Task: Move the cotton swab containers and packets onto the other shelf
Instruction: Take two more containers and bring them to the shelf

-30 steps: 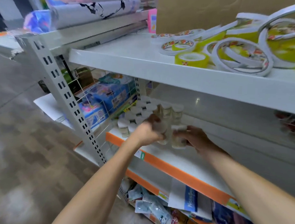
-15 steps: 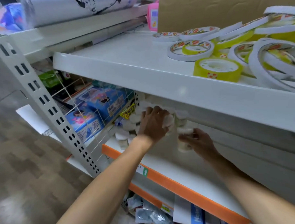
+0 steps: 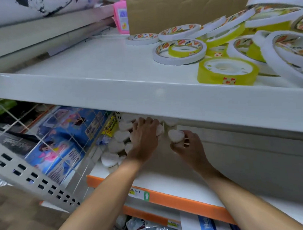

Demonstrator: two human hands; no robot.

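Note:
Several small heart-lidded cotton swab containers stand clustered at the left end of the lower white shelf, under the upper shelf. My left hand reaches into the cluster, its fingers curled over one or two containers. Just right of it, my right hand grips a single container by its sides, white heart lid facing up. The back of the cluster is hidden by the upper shelf's front edge.
Rolls of yellow and white tape crowd the right half of the upper shelf, in front of a cardboard box and a pink item. A wire divider with blue boxes behind it borders the lower shelf's left end. Packets lie below.
My view has moved closer and lower toward the shelves. Both hands pushed deeper under the upper shelf, the left spreading over the cluster, the right still holding its container.

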